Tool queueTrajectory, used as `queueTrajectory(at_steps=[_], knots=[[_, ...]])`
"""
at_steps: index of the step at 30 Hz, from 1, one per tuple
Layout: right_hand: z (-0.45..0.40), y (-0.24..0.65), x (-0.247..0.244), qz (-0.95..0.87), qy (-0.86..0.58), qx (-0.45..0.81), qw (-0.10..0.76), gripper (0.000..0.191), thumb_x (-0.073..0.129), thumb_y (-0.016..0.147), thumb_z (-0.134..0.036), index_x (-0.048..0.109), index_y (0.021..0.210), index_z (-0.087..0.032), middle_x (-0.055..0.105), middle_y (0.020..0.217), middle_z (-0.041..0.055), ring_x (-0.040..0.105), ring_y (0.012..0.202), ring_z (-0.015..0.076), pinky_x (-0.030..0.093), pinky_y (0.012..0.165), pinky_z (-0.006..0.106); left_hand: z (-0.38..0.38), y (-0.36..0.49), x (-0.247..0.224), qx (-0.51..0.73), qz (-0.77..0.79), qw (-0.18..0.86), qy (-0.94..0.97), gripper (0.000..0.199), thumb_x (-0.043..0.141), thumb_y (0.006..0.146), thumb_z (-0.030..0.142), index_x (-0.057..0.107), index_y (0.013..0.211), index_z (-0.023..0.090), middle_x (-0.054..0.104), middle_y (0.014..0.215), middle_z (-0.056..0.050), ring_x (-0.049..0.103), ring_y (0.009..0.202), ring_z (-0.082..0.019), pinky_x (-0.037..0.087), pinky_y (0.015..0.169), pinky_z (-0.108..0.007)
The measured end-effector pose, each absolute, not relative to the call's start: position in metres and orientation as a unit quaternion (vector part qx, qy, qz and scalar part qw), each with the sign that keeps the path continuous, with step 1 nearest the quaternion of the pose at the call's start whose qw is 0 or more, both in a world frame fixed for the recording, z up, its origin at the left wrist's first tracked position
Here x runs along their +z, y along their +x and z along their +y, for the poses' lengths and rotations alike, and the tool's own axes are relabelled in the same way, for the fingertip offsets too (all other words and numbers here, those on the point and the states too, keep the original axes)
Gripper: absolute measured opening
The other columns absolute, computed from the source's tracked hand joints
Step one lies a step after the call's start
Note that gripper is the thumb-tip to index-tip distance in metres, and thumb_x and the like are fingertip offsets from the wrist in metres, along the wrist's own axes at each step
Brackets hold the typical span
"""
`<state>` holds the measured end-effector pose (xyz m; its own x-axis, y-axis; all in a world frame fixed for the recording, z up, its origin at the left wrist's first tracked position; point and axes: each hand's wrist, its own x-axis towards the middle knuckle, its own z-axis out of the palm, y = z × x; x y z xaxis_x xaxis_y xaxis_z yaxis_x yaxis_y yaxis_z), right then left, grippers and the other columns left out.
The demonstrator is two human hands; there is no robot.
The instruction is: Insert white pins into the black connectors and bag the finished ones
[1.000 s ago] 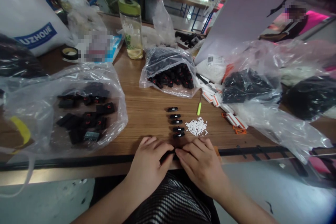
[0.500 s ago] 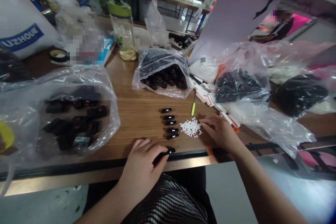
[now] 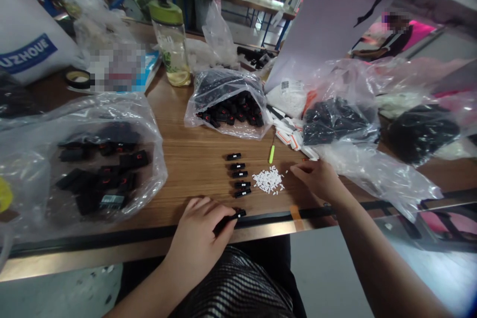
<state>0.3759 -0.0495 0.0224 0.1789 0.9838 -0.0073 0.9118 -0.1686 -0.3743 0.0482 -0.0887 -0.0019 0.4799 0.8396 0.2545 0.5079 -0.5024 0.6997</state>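
Since the earlier frame, the right hand [image 3: 316, 176] has shifted slightly rightward, away from the pile of white pellets [image 3: 268, 180]; whether it pinches one, I cannot tell. At lower centre, the left hand [image 3: 203, 221] grasps a black piece [image 3: 240, 213] near the edge of the surface [image 3: 197, 159]. Beyond it, five similar pieces [image 3: 240, 174] form a column left of the pellets. Farther up lie a green-handled tool [image 3: 272, 154] and a clear bag of black parts [image 3: 231, 104].
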Motion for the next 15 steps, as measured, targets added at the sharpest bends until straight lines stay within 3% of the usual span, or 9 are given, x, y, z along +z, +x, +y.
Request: queueTrajectory(at_steps=[7,15], knots=[[-0.056,0.371,0.01,-0.63,-0.734,0.147,0.207,0.026,0.062,0.084,-0.041,0.08,0.082,-0.022,0.078,0.085,0.0043,0.07,0.076,0.0223,0.049,0.068,0.032,-0.089,0.048,-0.002,0.298,0.417,0.273,0.814,0.007,0.065,0.089,0.018,0.065,0.091,0.024,0.071,0.085,0.001,0.061,0.079,-0.022,0.041,0.078,-0.042],[-0.055,0.365,0.006,-0.609,-0.753,0.133,0.211,0.025,0.063,0.081,-0.04,0.074,0.073,-0.018,0.073,0.07,0.0049,0.063,0.063,0.0193,0.044,0.061,0.031,-0.089,0.049,-0.003,0.301,0.421,0.283,0.807,0.007,0.066,0.089,0.017,0.065,0.09,0.024,0.072,0.086,0.001,0.061,0.081,-0.022,0.04,0.079,-0.041]])
